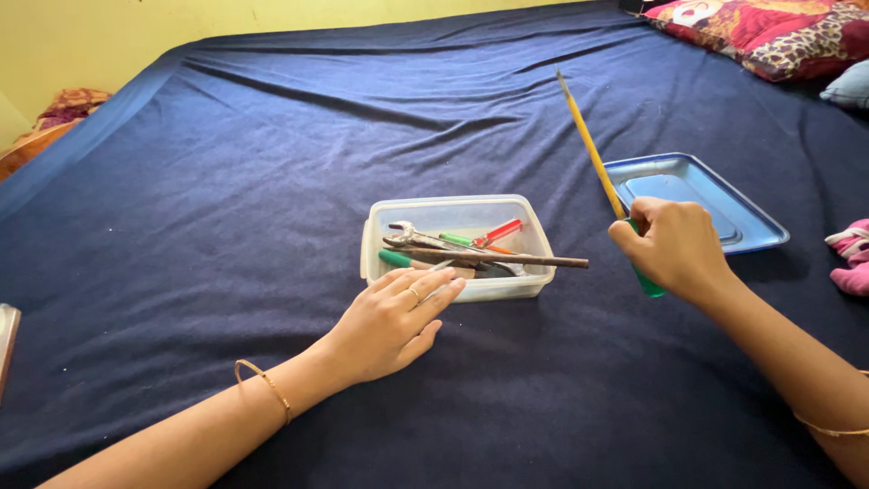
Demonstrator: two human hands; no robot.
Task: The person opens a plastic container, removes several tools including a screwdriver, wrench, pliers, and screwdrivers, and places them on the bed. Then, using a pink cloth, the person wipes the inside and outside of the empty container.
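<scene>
A long screwdriver [593, 154] with a yellow shaft and a green handle is grasped in the right hand [670, 249], to the right of a clear plastic box [457, 244]. The grip is clenched around the green handle, whose end pokes out below the fist. The shaft tilts up and away to the left, its tip high above the bed.

The clear plastic box sits on the bed, roughly in the middle of the view. It holds a jumble of tools: a pair of metal pliers [412, 237], a screwdriver with a red handle [498, 233], one with a green handle [398, 260], and a long dark rusty rod [507, 261] that sticks out over the box's right rim.

The left hand [389, 321] lies flat just in front of the box, fingers released and stretched out, fingertips touching its near wall. It holds nothing. A thin bangle [264, 380] circles that wrist.

Behind and to the right of the box, beyond the right hand, lies a shallow blue tray [742, 217]. Everything rests on a dark blue bedsheet [226, 208]. Far behind the box to the right is a red patterned pillow [769, 32]. Further right of the tray, at the picture's edge, is a bit of pink cloth [851, 258].
</scene>
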